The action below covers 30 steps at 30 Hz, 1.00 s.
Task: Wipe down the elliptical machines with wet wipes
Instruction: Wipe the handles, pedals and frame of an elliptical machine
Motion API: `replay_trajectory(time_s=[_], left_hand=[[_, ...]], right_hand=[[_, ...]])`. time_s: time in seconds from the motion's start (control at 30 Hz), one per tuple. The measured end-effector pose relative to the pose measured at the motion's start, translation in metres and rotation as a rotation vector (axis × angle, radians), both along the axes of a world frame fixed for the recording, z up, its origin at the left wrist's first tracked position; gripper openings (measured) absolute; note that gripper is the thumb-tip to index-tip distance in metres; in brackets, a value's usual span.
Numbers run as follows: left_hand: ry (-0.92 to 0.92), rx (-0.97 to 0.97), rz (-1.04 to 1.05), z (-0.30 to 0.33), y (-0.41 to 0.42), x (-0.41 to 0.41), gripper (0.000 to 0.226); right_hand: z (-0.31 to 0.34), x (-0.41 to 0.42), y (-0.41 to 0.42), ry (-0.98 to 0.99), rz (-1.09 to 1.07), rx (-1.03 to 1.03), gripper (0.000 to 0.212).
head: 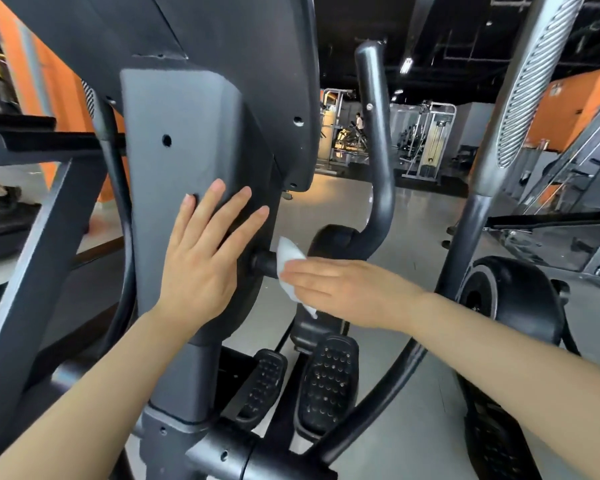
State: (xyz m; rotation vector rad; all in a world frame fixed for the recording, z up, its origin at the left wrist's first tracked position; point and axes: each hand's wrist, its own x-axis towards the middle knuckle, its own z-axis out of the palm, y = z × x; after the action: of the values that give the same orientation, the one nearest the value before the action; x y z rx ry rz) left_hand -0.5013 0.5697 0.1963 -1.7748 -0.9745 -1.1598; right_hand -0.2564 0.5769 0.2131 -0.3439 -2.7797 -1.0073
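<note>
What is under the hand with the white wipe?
The wet wipe sits under the right hand, against a black axle on the elliptical. Most of the wipe is hidden by the fingers.

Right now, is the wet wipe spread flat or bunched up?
Bunched: the wet wipe pokes out crumpled beyond the right hand, which presses it against the elliptical's pivot shaft.
</note>
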Motion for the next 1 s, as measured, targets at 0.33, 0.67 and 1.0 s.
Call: replay_trajectory(time_s=[0.33,0.67,1.0], left_hand=[[0.0,0.012,0.061,-0.001,0.001,0.003,0.054],[-0.013,-0.041,0.09,-0.001,-0.006,0.008,0.055],[-0.018,-0.157,0.092,0.001,-0.018,0.016,0.062]], right_hand=[[-0.021,0.106,0.007,0.997,-0.284,-0.142,0.041],[-0.079,-0.033,-0.034,1.431,-0.13,-0.555,0.045],[-0.058,0.006,-0.023,1.982,-0.335,-0.706,0.041]])
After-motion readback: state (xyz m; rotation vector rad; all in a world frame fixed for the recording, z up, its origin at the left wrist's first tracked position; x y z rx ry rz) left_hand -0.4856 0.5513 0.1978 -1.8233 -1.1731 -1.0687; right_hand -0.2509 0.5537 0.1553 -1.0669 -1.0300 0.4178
